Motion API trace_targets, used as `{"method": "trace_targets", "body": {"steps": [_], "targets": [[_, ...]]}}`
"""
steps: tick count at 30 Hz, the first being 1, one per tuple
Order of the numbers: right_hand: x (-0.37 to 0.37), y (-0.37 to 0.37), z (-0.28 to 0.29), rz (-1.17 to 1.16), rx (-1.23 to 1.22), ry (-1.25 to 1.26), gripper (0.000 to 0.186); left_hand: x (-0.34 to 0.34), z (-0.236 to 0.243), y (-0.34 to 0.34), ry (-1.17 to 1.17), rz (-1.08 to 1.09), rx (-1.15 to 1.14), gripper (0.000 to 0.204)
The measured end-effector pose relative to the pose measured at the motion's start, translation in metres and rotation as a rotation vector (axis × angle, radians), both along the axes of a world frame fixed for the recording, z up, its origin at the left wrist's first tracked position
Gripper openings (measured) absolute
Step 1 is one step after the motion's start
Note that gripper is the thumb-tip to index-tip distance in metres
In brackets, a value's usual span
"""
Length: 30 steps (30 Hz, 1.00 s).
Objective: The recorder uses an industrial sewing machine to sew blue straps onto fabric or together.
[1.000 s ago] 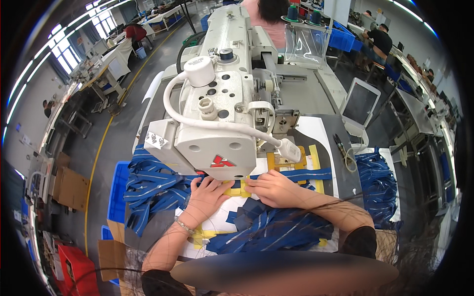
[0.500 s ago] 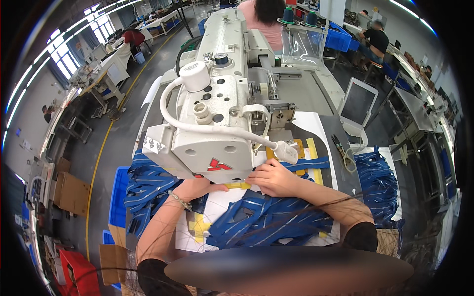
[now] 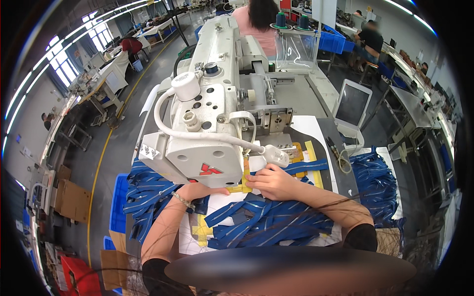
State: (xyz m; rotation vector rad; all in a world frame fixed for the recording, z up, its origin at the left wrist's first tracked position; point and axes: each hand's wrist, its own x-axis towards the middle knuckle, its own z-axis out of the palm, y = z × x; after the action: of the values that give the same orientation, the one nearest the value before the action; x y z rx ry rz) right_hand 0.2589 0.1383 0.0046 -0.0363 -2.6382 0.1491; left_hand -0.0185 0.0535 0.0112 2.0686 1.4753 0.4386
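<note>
My left hand [image 3: 198, 191] is below the front of a white sewing machine head [image 3: 200, 158]. Its thumb stretches to a yellow-edged guide [image 3: 239, 188], while the other fingers are hidden by the machine. Across from it, my right hand [image 3: 272, 183] has bent fingers with their tips at the guide's upright yellow strip. Behind those fingers a blue zipper strip [image 3: 312, 165] runs out to the right; what the fingertips grip is too small to make out. Close to my forearms lies a loose pile of blue zipper strips [image 3: 269, 224] with pale lines along them.
More blue zipper strips lie left [image 3: 148, 190] and right [image 3: 376, 180] of the machine. A tilted screen [image 3: 352, 102] and small hand tools [image 3: 334, 147] are at the right. Blue bins [image 3: 118, 202] and a cardboard box [image 3: 72, 200] stand left. A person in pink [image 3: 254, 34] is beyond the machine.
My right hand has shifted slightly, and more of the upright yellow strip shows beside its fingertips. The view has turned a little, so the machine appears farther left and lower.
</note>
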Motion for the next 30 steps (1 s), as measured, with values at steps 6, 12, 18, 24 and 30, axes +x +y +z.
{"method": "trace_targets", "body": {"steps": [6,12,18,24,30], "targets": [[0.001,0.001,-0.004,0.005,0.011,0.044,0.04,0.008,-0.004,-0.014,-0.171,0.071,0.191,0.046],[0.005,-0.004,-0.018,0.032,0.001,0.074,0.043,0.014,0.012,-0.04,0.527,0.037,0.325,0.052],[0.016,-0.028,0.002,0.028,-0.081,-0.024,0.045,0.015,0.017,-0.062,0.57,0.039,0.303,0.052],[0.014,-0.027,0.004,0.045,-0.098,-0.074,0.047,0.019,0.013,-0.06,0.577,0.106,0.253,0.05],[0.015,-0.028,0.0,0.018,-0.128,-0.135,0.047,0.021,0.008,-0.055,0.428,0.145,0.186,0.044]]}}
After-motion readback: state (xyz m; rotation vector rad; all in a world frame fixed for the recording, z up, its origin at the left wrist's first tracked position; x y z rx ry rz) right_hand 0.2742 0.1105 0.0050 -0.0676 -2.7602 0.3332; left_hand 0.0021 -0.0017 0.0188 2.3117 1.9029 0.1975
